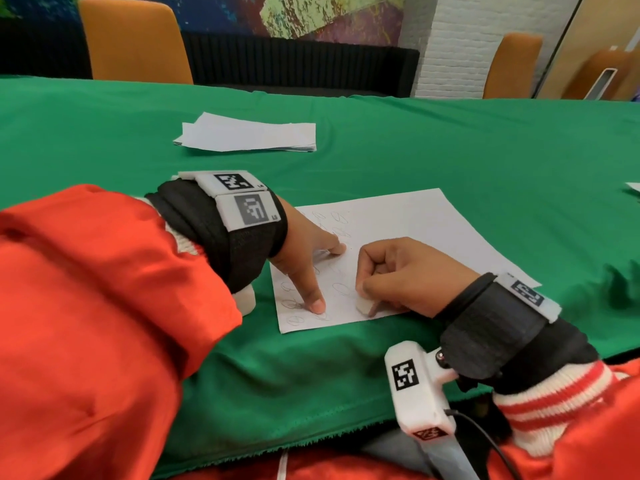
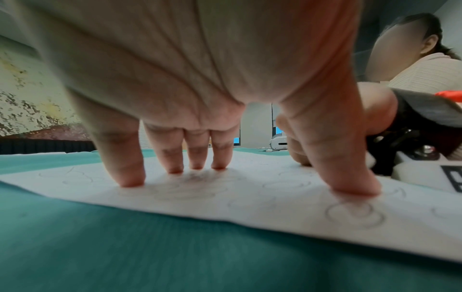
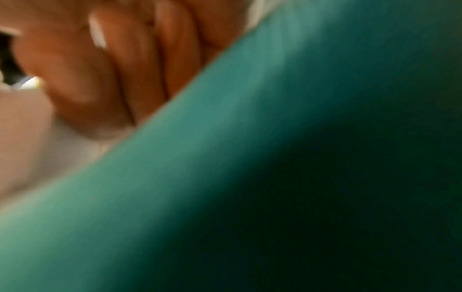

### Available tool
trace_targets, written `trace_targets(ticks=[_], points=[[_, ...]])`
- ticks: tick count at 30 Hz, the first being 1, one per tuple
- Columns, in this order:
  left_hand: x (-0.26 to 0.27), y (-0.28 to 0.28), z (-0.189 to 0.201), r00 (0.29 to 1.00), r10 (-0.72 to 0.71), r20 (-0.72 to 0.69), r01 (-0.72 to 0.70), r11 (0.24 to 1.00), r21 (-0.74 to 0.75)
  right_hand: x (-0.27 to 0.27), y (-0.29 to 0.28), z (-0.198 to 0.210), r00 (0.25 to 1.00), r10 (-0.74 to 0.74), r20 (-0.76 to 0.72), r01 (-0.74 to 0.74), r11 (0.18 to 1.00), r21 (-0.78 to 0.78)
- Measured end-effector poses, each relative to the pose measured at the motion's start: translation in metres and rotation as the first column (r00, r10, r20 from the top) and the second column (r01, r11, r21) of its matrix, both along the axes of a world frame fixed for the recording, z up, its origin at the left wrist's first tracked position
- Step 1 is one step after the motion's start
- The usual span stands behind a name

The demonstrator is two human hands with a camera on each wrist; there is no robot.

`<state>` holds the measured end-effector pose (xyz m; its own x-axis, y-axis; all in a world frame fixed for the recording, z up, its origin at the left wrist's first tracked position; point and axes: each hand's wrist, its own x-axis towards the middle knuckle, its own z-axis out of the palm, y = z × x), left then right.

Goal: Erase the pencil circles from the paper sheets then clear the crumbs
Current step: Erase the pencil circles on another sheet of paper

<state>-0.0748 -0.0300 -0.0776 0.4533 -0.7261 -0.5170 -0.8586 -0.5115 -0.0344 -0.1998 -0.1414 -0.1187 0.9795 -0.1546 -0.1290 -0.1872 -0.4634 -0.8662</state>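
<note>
A white paper sheet (image 1: pixel 415 223) with several faint pencil circles (image 1: pixel 343 288) lies on the green cloth in front of me. My left hand (image 1: pixel 311 265) presses it flat with straight, spread fingers (image 2: pixel 130 170) and thumb (image 2: pixel 350 177). My right hand (image 1: pixel 398 275) pinches a small white eraser (image 1: pixel 364 305) and holds it against the sheet near its front edge. In the left wrist view the paper sheet (image 2: pixel 250 207) shows a circle (image 2: pixel 355 214) just below the thumb. The right wrist view is blurred: curled fingers (image 3: pixel 105 69) over the paper sheet (image 3: pixel 75 150) are all it shows.
A stack of white sheets (image 1: pixel 247 135) lies further back on the green table cloth (image 1: pixel 485 161). Another sheet's corner (image 1: pixel 633 188) peeks in at the right edge. Orange chairs (image 1: pixel 135 39) stand behind the table. Another person (image 2: pixel 425 65) sits at the right in the left wrist view.
</note>
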Motion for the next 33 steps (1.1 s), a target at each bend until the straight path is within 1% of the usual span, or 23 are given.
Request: trace_targets(ticks=[2, 6, 7, 9, 11, 12, 15, 17, 19, 25, 28, 30, 31, 33], points=[[-0.001, 0.000, 0.001, 1.000, 0.002, 0.002, -0.002, 1.000, -0.002, 0.001, 0.001, -0.001, 0.999, -0.028, 0.033, 0.028, 1.000, 0.002], [-0.001, 0.000, 0.001, 1.000, 0.002, -0.009, -0.002, 1.000, -0.014, -0.003, -0.002, 0.003, 0.997, 0.071, -0.025, -0.069, 0.995, 0.073], [-0.001, 0.000, 0.001, 1.000, 0.004, -0.010, -0.004, 1.000, -0.014, -0.004, -0.003, 0.004, 0.996, 0.080, -0.035, -0.077, 0.995, 0.068], [-0.001, 0.000, 0.001, 1.000, 0.008, -0.010, -0.008, 1.000, -0.012, -0.002, -0.003, 0.002, 0.999, 0.031, -0.018, -0.030, 0.999, 0.030], [-0.001, 0.000, 0.001, 1.000, 0.005, -0.003, -0.005, 1.000, -0.008, -0.001, -0.001, -0.002, 0.999, -0.034, 0.033, 0.034, 0.999, -0.018], [-0.002, 0.000, 0.001, 1.000, 0.003, -0.001, -0.003, 1.000, -0.007, -0.001, -0.001, -0.002, 0.998, -0.040, 0.042, 0.041, 0.999, -0.013], [-0.002, 0.000, 0.002, 1.000, 0.006, -0.006, -0.006, 1.000, -0.015, -0.005, -0.001, -0.001, 1.000, 0.014, 0.010, -0.014, 0.999, 0.047], [-0.002, 0.000, 0.002, 1.000, 0.008, -0.011, -0.009, 1.000, -0.013, -0.007, -0.002, 0.003, 0.998, 0.058, -0.029, -0.057, 0.998, 0.019], [-0.001, 0.000, 0.001, 1.000, 0.014, -0.016, -0.014, 1.000, -0.004, -0.007, -0.002, 0.003, 0.998, 0.053, -0.034, -0.053, 0.999, -0.003], [-0.003, 0.000, 0.001, 1.000, 0.010, -0.006, -0.010, 1.000, -0.016, -0.008, -0.004, -0.003, 0.998, -0.041, 0.040, 0.037, 0.994, 0.104], [-0.002, 0.001, 0.002, 1.000, 0.014, -0.015, -0.014, 0.999, -0.029, -0.008, -0.006, -0.002, 0.979, -0.185, 0.091, 0.174, 0.978, 0.119], [-0.001, 0.002, 0.002, 1.000, 0.015, -0.015, -0.015, 0.999, -0.028, -0.006, -0.009, 0.000, 0.948, -0.299, 0.106, 0.290, 0.953, 0.091], [-0.001, 0.002, 0.002, 1.000, 0.016, -0.016, -0.016, 1.000, -0.026, -0.005, -0.010, 0.001, 0.938, -0.332, 0.102, 0.327, 0.943, 0.062], [0.000, 0.002, 0.002, 1.000, 0.015, -0.017, -0.015, 1.000, -0.021, -0.003, -0.010, 0.002, 0.934, -0.348, 0.079, 0.348, 0.937, 0.010]])
